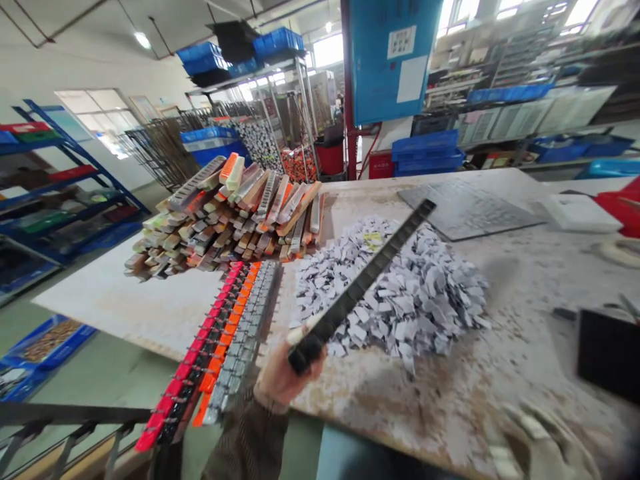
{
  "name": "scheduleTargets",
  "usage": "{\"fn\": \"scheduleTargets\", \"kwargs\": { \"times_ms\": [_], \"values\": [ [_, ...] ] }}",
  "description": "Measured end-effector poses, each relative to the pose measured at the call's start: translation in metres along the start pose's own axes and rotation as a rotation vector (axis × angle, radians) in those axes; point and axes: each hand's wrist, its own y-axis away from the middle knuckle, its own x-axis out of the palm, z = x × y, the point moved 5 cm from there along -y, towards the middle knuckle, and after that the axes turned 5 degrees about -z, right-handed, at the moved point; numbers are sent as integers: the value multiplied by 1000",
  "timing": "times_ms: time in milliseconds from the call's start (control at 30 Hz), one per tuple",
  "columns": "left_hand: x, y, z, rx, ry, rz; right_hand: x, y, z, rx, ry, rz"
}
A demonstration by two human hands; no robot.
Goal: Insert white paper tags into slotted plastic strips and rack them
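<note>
My left hand is closed around the near end of a long dark bar with a row of shallow sections. The bar slants up and away to the right, above a heap of small whitish-grey pieces on the table. Left of my hand lie long strips side by side: a red strip, a black one, an orange strip and grey strips, with small pins or clips along them. My right hand is out of view.
A stack of wooden and coloured bars lies at the table's back left. A grey flat sheet and a white box are at the right. Crumpled pale cloth, perhaps gloves, lies nearest. A dark rack stands low left.
</note>
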Motion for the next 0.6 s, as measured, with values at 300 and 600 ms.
{"fn": "scheduleTargets", "kwargs": {
  "times_ms": [300,600],
  "values": [
    [-57,60,179,-495,81,214,-8,-23,14,-264,40,147],
    [-87,49,170,-211,-492,-160,-6,26,-27,-114,93,340]
  ]
}}
